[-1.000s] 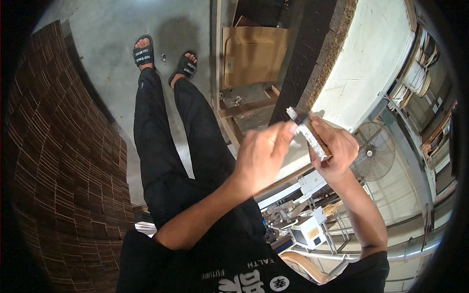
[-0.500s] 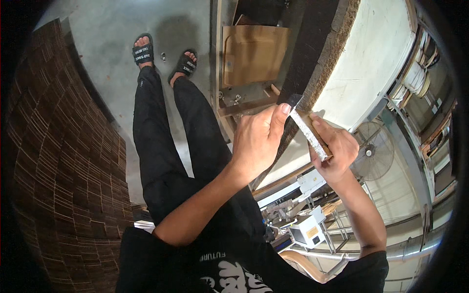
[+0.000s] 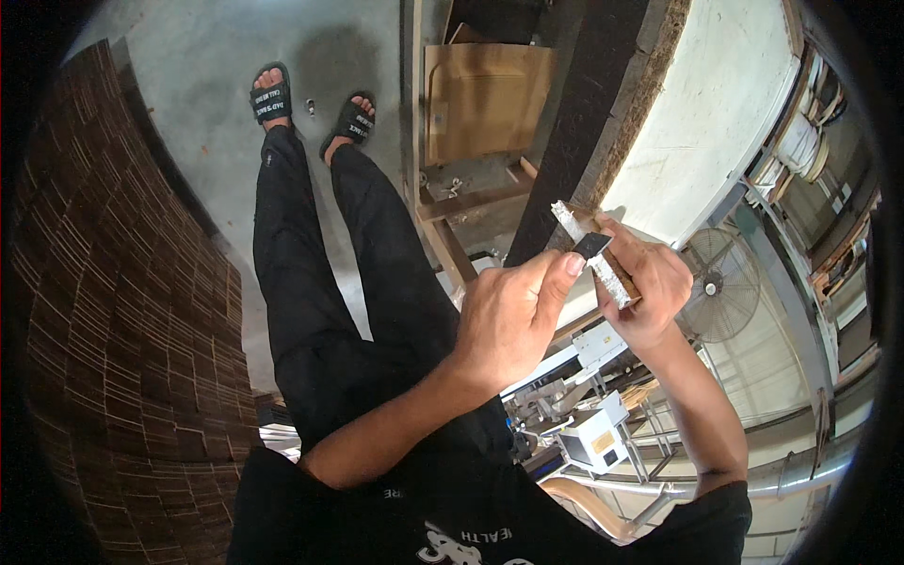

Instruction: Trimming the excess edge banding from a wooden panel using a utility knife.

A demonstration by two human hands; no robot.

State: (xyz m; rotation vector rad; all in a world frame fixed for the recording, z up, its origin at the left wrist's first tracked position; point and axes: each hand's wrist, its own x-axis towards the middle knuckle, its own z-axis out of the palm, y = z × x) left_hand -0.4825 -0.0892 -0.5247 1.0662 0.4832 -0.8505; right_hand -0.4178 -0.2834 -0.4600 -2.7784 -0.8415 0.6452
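Between the thumb and fingers of my left hand (image 3: 518, 306) is a small flat black piece (image 3: 591, 246), perhaps sandpaper; its exact kind I cannot make out. It lies across the rough white edge of a short wooden board (image 3: 617, 281). My right hand (image 3: 650, 278) grips this board from its right side, thumb on the brown face and fingers partly hidden below. Both hands are closed, and the board is held up over the corner of a white-topped workbench (image 3: 702, 113) with a dark, worn edge.
Tall stacks of thin dark brown strips (image 3: 132, 282) rise at my left. Below the bench, a brown panel (image 3: 485, 104) leans inside a wooden frame. A standing fan (image 3: 718, 285) and a white machine (image 3: 593, 443) are to the right. My feet in black slides stand on grey concrete.
My left hand has moved down along the board's white edge, toward me, with the black piece. The right hand and the board stay almost where they were.
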